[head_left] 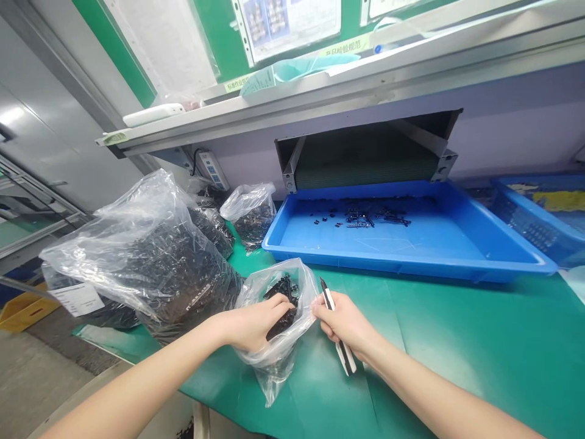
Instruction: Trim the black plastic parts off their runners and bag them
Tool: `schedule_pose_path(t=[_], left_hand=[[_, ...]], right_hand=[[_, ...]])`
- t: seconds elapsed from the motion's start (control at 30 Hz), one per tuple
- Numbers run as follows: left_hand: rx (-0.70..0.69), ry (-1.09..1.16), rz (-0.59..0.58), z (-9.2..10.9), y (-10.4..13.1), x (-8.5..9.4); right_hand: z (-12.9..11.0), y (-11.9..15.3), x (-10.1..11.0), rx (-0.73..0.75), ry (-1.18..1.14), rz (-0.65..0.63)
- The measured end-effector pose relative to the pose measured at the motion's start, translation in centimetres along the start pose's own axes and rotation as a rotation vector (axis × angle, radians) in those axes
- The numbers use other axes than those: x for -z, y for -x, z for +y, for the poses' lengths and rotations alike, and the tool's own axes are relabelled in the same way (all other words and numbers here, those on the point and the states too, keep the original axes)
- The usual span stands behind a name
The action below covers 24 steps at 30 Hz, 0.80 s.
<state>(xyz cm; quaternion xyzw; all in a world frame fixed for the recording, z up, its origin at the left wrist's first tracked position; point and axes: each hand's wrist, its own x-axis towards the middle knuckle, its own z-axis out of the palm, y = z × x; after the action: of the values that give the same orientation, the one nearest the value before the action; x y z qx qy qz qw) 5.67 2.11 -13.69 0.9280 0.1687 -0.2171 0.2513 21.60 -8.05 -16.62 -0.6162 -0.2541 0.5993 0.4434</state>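
Note:
My left hand [258, 320] reaches into the mouth of a clear plastic bag [274, 360]. Its fingers curl round small black plastic parts [284, 286] inside, and the fingertips are partly hidden among them. At the bag's right rim, my right hand [345, 323] is closed round a slim white-and-black tool with a dark pointed tip [329, 299]. The tool slants upward through the palm, and its exact kind is unclear. The thumb and forefinger of that hand are also at the bag's edge.
Large bags of black parts [173, 268] stand to the left, with a smaller bag [250, 213] behind. A blue tray [388, 262] holding scattered black pieces sits under the conveyor belt end [365, 155]. A blue basket [539, 213] is at right. A shelf [320, 97] overhangs the green tabletop [434, 341].

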Motion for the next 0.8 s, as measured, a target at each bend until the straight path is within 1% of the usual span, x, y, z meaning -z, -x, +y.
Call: schedule_pose_path(t=[0.07,0.13,0.2,0.3,0.37,0.43,0.5,0.63,0.7,0.8], left_hand=[[0.074,-0.084,-0.025,-0.1,-0.2,0.2],[0.159,-0.171,0.001,-0.5,-0.7,0.6],[0.242,-0.228,0.064,-0.8,-1.4,1.2],[0.402,-0.288,0.215,-1.2,-2.7,2.0],[0.514,-0.345,0.304,-1.1,-3.6,2.3],[0.573,-0.394,0.34,-0.9,-4.1,2.2],[0.575,-0.424,0.337,-0.4,-4.1,2.1],[0.547,-0.448,0.284,0.8,-2.9,2.0],[0.541,-0.443,0.236,1.3,-2.4,2.0],[0.494,-0.411,0.126,1.6,-2.3,1.6]], right_hand=[[-0.2,0.1,-0.2,0.005,0.003,-0.006],[-0.4,0.1,-0.3,0.014,0.005,-0.012],[-0.7,-0.1,-0.4,0.019,0.006,-0.022],[-1.1,-0.5,-0.3,0.019,0.006,-0.032],[-1.2,-0.8,-0.2,0.015,0.007,-0.031],[-0.9,-0.9,-0.2,0.011,0.013,-0.025],[-0.2,-0.8,-0.3,0.0,0.019,-0.019],[1.4,-0.2,-1.2,-0.048,0.022,-0.046],[1.9,0.0,-2.1,-0.074,0.008,-0.072],[2.3,0.2,-3.3,-0.08,-0.039,-0.076]])
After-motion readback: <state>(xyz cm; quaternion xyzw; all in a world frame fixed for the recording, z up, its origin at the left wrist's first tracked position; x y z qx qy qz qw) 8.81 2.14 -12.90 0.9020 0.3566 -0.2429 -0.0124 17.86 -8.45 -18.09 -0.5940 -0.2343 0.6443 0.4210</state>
